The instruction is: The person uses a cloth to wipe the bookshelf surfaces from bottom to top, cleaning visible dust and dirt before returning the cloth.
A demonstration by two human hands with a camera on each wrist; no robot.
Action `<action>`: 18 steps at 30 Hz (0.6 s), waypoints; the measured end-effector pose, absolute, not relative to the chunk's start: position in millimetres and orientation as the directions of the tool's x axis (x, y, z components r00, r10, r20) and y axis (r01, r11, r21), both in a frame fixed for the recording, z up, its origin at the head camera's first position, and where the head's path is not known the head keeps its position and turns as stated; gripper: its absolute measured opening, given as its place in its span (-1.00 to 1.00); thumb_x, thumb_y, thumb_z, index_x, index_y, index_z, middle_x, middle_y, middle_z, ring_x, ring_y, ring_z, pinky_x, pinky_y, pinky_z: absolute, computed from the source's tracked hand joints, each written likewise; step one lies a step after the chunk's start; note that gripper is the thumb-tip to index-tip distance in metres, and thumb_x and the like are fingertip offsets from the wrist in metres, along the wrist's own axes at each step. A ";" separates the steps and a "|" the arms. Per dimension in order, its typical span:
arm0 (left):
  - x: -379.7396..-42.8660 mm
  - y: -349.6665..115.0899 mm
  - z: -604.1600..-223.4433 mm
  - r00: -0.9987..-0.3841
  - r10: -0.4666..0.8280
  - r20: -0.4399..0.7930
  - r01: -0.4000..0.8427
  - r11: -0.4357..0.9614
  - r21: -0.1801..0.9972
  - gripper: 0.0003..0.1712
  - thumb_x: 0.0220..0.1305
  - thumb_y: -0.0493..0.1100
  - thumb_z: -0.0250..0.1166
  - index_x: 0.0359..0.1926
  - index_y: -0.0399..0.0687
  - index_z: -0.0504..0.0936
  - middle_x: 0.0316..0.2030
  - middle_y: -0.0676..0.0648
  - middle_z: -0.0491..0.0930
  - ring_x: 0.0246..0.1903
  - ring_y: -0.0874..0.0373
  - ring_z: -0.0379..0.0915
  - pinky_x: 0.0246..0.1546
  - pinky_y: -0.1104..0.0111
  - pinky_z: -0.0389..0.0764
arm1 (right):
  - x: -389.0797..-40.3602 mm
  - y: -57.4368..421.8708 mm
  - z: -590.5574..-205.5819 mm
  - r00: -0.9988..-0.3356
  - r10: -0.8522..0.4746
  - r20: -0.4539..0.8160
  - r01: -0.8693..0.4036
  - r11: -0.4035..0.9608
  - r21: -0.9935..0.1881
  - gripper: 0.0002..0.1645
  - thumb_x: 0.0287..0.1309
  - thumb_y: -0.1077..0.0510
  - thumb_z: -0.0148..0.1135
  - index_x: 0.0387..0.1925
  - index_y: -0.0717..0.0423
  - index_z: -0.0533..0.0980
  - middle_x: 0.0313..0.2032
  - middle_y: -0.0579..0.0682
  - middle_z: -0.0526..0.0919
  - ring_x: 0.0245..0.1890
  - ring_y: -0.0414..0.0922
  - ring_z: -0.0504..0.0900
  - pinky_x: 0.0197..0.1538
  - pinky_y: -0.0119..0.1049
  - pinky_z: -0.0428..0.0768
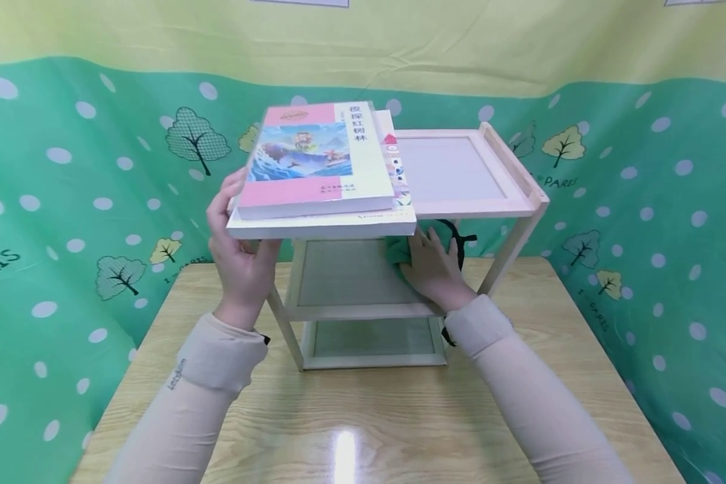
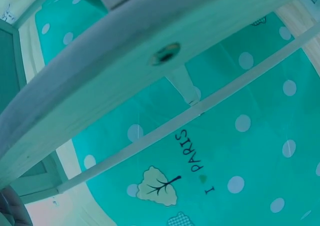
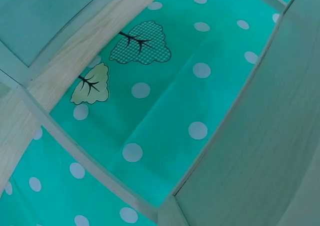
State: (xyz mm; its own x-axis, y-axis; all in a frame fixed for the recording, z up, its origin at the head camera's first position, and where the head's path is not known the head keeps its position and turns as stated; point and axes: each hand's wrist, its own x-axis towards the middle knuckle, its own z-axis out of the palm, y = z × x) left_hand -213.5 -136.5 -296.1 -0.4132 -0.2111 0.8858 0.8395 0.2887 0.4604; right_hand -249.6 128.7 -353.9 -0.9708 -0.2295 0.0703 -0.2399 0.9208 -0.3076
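My left hand [image 1: 238,255] grips the left end of two stacked books, thumb under the front corner and fingers behind the left edge. The upper book [image 1: 314,161] has a pink and cream cover with a sea picture; the thicker-edged lower book [image 1: 405,208] sticks out at the right. Both lie over the left part of the top shelf [image 1: 448,168] of a pale wooden rack. Beneath that shelf, my right hand [image 1: 432,265] holds a green cloth item [image 1: 397,249] with a black strap [image 1: 460,238], at the right of the middle shelf [image 1: 351,275]. Neither wrist view clearly shows a held thing.
The rack's bottom shelf [image 1: 372,339] stands low on the wood-grain table [image 1: 266,417]. At the top shelf's right end a raised side rail [image 1: 514,165] runs down to a leg [image 1: 511,255]. A dotted green curtain [image 1: 127,202] hangs behind and on both sides.
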 end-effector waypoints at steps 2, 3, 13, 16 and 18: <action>-213.6 -136.3 -296.1 -0.415 -0.217 0.884 0.840 0.281 0.464 0.03 0.15 0.44 0.27 0.14 -0.44 0.28 0.25 -0.31 0.46 0.32 -0.06 0.34 0.30 0.15 0.45 | -249.2 128.0 -353.6 -0.971 -0.228 0.074 -0.240 0.922 -0.304 -0.12 0.41 0.02 0.04 0.57 0.10 -0.13 0.54 0.14 0.02 0.54 0.26 -0.07 0.44 0.45 -0.20; -213.7 -136.1 -296.3 -0.415 -0.218 0.883 0.841 0.278 0.464 0.03 0.15 0.44 0.27 0.14 -0.44 0.27 0.25 -0.31 0.46 0.32 -0.06 0.34 0.30 0.15 0.45 | -249.2 127.9 -354.1 -0.971 -0.227 0.076 -0.239 0.923 -0.301 -0.12 0.41 0.02 0.05 0.57 0.10 -0.12 0.53 0.14 0.04 0.54 0.26 -0.05 0.44 0.45 -0.20; -212.6 -137.3 -295.4 -0.416 -0.216 0.883 0.828 0.311 0.466 0.03 0.16 0.44 0.25 0.15 -0.43 0.28 0.24 -0.28 0.49 0.33 -0.04 0.35 0.29 0.18 0.47 | -244.4 127.1 -351.2 -0.970 -0.231 0.081 -0.244 0.925 -0.292 -0.15 0.40 0.02 0.06 0.55 0.14 -0.05 0.48 0.18 0.18 0.52 0.26 0.04 0.42 0.47 -0.15; -212.0 -137.7 -295.7 -0.416 -0.209 0.885 0.820 0.334 0.464 0.01 0.19 0.44 0.23 0.16 -0.43 0.28 0.24 -0.25 0.50 0.33 -0.03 0.35 0.29 0.17 0.47 | -240.6 128.5 -350.9 -0.969 -0.236 0.070 -0.246 0.921 -0.303 -0.21 0.39 0.05 0.07 0.52 0.19 0.05 0.43 0.23 0.28 0.51 0.25 0.07 0.43 0.46 -0.14; -211.5 -137.9 -295.6 -0.415 -0.205 0.886 0.818 0.342 0.462 0.00 0.20 0.44 0.22 0.16 -0.43 0.28 0.25 -0.23 0.51 0.32 -0.03 0.36 0.29 0.17 0.47 | -237.1 129.8 -350.1 -0.969 -0.239 0.063 -0.247 0.918 -0.311 -0.25 0.39 0.06 0.08 0.48 0.23 0.12 0.41 0.25 0.32 0.50 0.24 0.09 0.43 0.45 -0.14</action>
State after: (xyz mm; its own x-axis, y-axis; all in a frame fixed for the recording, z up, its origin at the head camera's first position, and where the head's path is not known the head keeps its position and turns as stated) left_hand -211.5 -137.9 -295.6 -0.4153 -0.2051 0.8863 0.8180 0.3421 0.4624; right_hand -237.1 129.8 -350.1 -0.9689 -0.2393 0.0631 -0.2469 0.9177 -0.3111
